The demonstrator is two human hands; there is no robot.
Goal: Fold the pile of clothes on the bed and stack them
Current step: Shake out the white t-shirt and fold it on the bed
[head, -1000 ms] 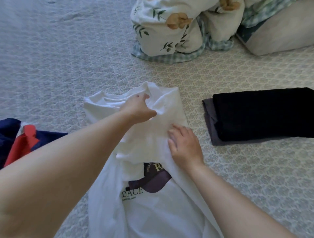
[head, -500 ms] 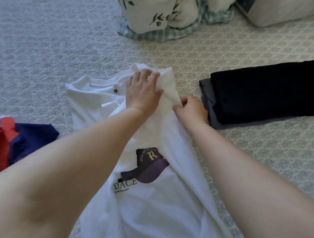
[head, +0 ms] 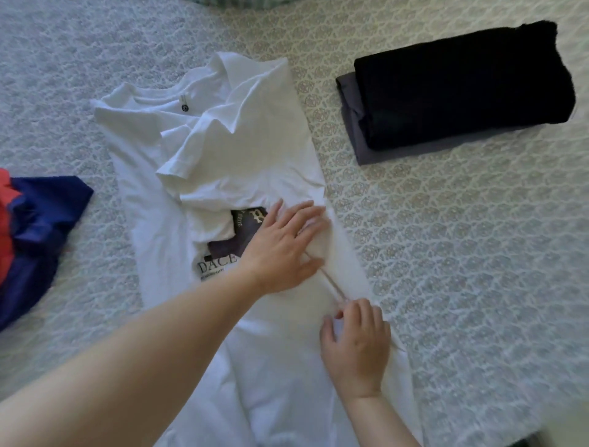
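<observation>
A white T-shirt (head: 242, 153) with a dark printed logo lies face up on the bed, its right side and sleeve folded inward over the chest. My left hand (head: 283, 247) presses flat on the folded flap beside the logo, fingers straight. Below it, my right hand (head: 357, 344) has its fingers curled on the folded right edge of the shirt and seems to pinch the cloth. To the right sits a folded stack: a black garment (head: 462, 86) on top of a grey one (head: 392, 153).
A navy and red garment (head: 35, 236) lies bunched at the left edge. The patterned bedspread (head: 478, 255) stretches open to the right and at the far left. A strip of green checked fabric (head: 236, 2) shows at the top edge.
Both hands have slid down from the shirt's shoulder toward me along the folded right side. The left hand now lies flat. The view has tilted down, cutting off the pillows.
</observation>
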